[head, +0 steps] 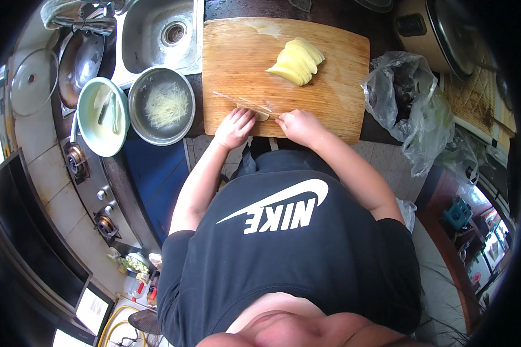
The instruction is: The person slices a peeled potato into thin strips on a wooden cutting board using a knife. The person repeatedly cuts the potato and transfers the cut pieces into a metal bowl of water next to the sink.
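Note:
My right hand (301, 126) grips the handle of a kitchen knife (243, 102), whose blade shows nearly edge-on and points left across the wooden cutting board (338, 99). Close against the blade, my left hand (235, 128) presses with bent fingertips on pale potato slices (262, 116) near the board's front edge. The fingers hide most of those slices. Farther back lies a fanned stack of thin yellow potato slices (297, 61). Left of the board, a steel bowl (191, 106) holds fine potato shreds (167, 106) in water.
A pale green bowl (87, 104) holding a peeler stands beside the steel bowl. Behind them is a steel sink (145, 47). Plastic bags (410, 99) crowd the board's right side, near a large lidded cooker (417, 30). A gas stove (91, 182) runs along the left.

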Motion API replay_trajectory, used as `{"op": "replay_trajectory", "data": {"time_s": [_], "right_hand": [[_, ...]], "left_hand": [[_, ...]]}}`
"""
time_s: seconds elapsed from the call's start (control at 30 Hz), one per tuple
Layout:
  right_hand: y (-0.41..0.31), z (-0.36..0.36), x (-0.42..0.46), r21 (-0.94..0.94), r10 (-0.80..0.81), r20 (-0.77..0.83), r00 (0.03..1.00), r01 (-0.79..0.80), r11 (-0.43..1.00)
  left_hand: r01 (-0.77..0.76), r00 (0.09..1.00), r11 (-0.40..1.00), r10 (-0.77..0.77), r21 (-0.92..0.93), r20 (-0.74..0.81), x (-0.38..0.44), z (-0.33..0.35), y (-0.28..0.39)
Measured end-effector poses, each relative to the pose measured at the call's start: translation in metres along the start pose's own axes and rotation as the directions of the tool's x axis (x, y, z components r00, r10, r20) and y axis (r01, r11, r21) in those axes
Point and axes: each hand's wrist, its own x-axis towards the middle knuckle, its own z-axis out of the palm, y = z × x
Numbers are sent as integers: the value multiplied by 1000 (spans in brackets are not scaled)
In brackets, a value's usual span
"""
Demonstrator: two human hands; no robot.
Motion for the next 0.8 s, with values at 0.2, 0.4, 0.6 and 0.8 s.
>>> {"op": "replay_trajectory", "data": {"time_s": [0.2, 0.4, 0.6, 0.8], "right_hand": [[-2, -2, -3, -19, -17, 44, 999, 18, 1000], [-5, -5, 2, -21, 42, 130, 991, -40, 999], [-17, 4, 27, 14, 12, 95, 995, -13, 1000], [1, -1, 4, -17, 58, 110, 992, -56, 998]], "left_hand": [[-23, 1000, 1000, 23, 5, 2, -5, 5, -3], [-6, 1000, 1000, 6, 10, 3, -3, 1, 0], [-36, 999, 999, 37, 18, -30, -1, 2, -2], [-9, 1000, 1000, 8, 18, 20, 1, -3, 0]]}}
